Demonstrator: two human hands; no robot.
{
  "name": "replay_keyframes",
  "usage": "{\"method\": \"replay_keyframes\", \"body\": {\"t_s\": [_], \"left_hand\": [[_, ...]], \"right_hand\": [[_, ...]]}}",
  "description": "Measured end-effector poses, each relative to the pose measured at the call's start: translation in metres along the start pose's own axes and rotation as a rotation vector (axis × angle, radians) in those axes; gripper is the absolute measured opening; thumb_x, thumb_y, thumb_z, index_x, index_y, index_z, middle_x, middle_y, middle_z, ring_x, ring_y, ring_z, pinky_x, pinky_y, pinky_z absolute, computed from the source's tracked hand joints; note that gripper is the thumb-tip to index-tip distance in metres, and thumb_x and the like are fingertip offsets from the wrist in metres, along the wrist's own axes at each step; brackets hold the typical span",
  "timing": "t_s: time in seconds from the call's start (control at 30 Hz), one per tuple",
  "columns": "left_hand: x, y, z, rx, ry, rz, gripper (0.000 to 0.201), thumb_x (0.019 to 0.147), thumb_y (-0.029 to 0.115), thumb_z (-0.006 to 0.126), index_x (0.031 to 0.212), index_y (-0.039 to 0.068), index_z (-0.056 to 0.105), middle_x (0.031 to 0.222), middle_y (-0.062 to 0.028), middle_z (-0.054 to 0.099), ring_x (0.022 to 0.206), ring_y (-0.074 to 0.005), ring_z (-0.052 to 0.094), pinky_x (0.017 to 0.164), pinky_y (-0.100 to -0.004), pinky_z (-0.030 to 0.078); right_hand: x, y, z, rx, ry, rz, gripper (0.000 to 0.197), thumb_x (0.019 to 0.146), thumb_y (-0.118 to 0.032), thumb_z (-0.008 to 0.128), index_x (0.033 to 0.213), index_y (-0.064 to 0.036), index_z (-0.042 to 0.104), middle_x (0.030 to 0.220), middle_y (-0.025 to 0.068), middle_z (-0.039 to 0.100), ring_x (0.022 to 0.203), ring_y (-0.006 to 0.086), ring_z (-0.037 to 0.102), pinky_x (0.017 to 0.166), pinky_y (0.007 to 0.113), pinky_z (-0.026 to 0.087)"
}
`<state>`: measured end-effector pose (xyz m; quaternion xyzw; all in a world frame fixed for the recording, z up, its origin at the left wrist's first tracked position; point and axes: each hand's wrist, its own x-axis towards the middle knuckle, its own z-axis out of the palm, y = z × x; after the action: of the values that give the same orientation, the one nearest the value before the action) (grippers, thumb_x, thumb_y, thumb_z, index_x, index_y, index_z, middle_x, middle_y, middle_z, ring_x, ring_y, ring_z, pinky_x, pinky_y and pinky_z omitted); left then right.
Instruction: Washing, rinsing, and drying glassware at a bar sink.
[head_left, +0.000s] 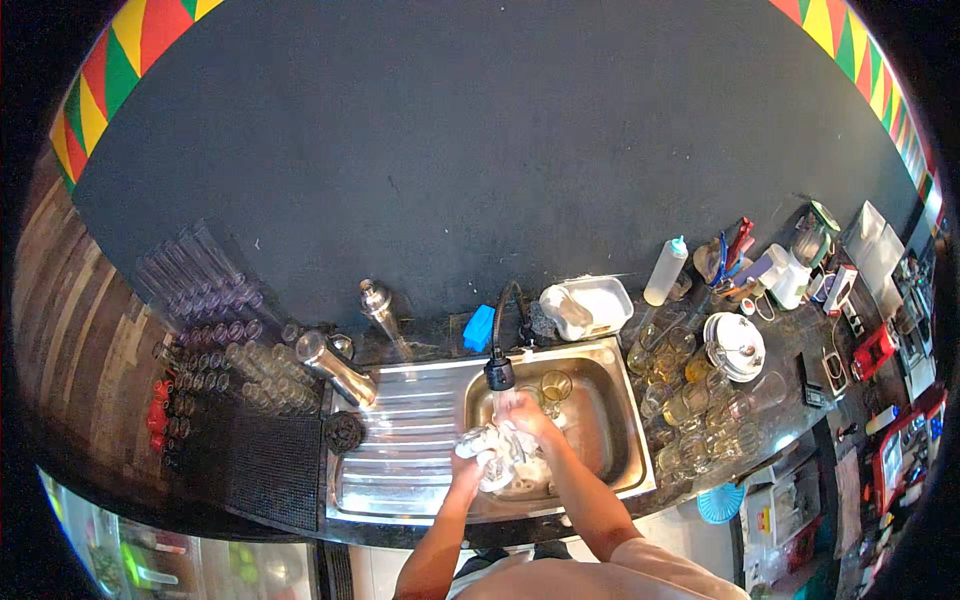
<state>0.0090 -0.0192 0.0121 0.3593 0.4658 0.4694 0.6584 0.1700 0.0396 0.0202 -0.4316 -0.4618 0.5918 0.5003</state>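
Over the left half of the steel sink [625, 430], my left hand [466, 468] is closed around a glass [492, 462] that looks wet and foamy. Its exact shape is lost in the suds. My right hand [532, 416] is just below the black tap head [499, 374], where water runs onto it. Glare and water blur those fingers, so whether they grip anything is unclear. Beyond my right hand a clear glass [556, 385] stands in the basin. White foam lies in the sink below my hands.
Left of the basin is a ribbed drainboard [400, 440], with a dark scrubber [344, 432], a steel shaker [335, 368] and rows of glasses [270, 375]. Crowded glassware [690, 410] lines the right counter. Behind are a blue sponge [479, 328] and a white tub [600, 305].
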Motion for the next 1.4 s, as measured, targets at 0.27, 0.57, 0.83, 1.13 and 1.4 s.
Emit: {"method": "replay_keyframes", "body": {"t_s": [0.27, 0.57, 0.83, 1.13, 1.4], "left_hand": [[0.006, -0.015, -0.015, -0.056, 0.042, 0.056, 0.034, 0.063, -0.006, 0.062, 0.096, 0.001, 0.058, 0.085, -0.0041, 0.061, 0.078, -0.0136, 0.059, 0.067, -0.0255, 0.05], [0.015, -0.014, 0.009, 0.195, -0.008, 0.207, 0.045, 0.056, -0.003, 0.07, 0.099, 0.002, 0.055, 0.086, -0.0037, 0.061, 0.078, -0.014, 0.059, 0.069, -0.027, 0.049], [0.035, 0.009, 0.044, 0.475, -0.294, 0.12, 0.055, 0.053, 0.004, 0.078, 0.102, 0.002, 0.052, 0.088, -0.003, 0.058, 0.082, -0.011, 0.054, 0.071, -0.028, 0.046], [0.103, -0.047, 0.058, -0.109, -0.063, -0.368, 0.027, 0.079, 0.035, 0.05, 0.088, 0.011, 0.06, 0.089, -0.0076, 0.058, 0.082, -0.0217, 0.056, 0.068, -0.0381, 0.049], [0.088, -0.038, 0.063, -0.104, 0.014, -0.358, 0.043, 0.085, 0.044, 0.044, 0.1, 0.007, 0.059, 0.096, -0.0105, 0.061, 0.087, -0.0226, 0.058, 0.074, -0.0357, 0.046]], "right_hand": [[0.027, 0.007, 0.023, 0.429, 0.078, 0.415, 0.027, 0.081, -0.03, 0.057, 0.063, -0.0127, 0.048, 0.051, -0.0025, 0.042, 0.04, 0.0102, 0.041, 0.035, 0.024, 0.031], [0.044, 0.086, -0.004, 0.183, 0.458, 0.061, 0.024, 0.079, -0.03, 0.059, 0.079, -0.0058, 0.062, 0.063, 0.0041, 0.056, 0.053, 0.0118, 0.049, 0.049, 0.03, 0.039], [-0.041, 0.031, -0.017, 0.21, 0.637, 0.228, 0.031, 0.081, -0.017, 0.051, 0.052, -0.0127, 0.043, 0.048, -0.0042, 0.041, 0.04, 0.0068, 0.037, 0.038, 0.025, 0.028], [-0.065, 0.015, -0.029, 0.104, 0.772, 0.047, 0.028, 0.071, -0.01, 0.052, 0.047, -0.0127, 0.04, 0.046, -0.007, 0.035, 0.042, 0.0044, 0.029, 0.039, 0.025, 0.02], [-0.051, 0.019, -0.021, -0.043, 0.861, 0.047, 0.036, 0.072, -0.012, 0.056, 0.041, -0.0067, 0.038, 0.043, -0.0054, 0.036, 0.042, 0.006, 0.031, 0.038, 0.029, 0.023]]}}
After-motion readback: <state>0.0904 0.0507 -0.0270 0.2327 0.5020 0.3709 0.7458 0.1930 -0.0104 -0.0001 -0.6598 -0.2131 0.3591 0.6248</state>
